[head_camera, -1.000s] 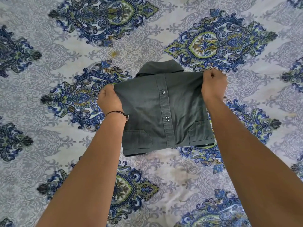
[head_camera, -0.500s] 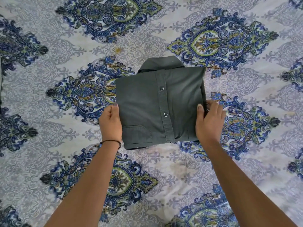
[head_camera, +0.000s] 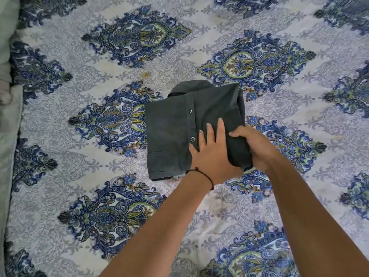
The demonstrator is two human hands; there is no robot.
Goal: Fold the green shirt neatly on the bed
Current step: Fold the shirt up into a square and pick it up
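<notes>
The dark green shirt (head_camera: 171,134) lies folded into a compact rectangle on the bed, collar at the far edge, button placket and a pocket facing up. My left hand (head_camera: 211,154), a thin black cord on its wrist, presses flat on the shirt's near right part with straight, spread fingers. My right hand (head_camera: 255,150) grips the shirt's right edge, thumb on top and fingers curled under the fold. The near right corner of the shirt is hidden by both hands.
The bed (head_camera: 179,200) is covered by a white sheet printed with blue and green ornate diamonds. A grey-green strip (head_camera: 8,136) runs along the left edge of the bed.
My left hand crossed from the shirt's left edge onto its right half and lies flat there. My right hand slid a little nearer along the right edge. The view shifted right.
</notes>
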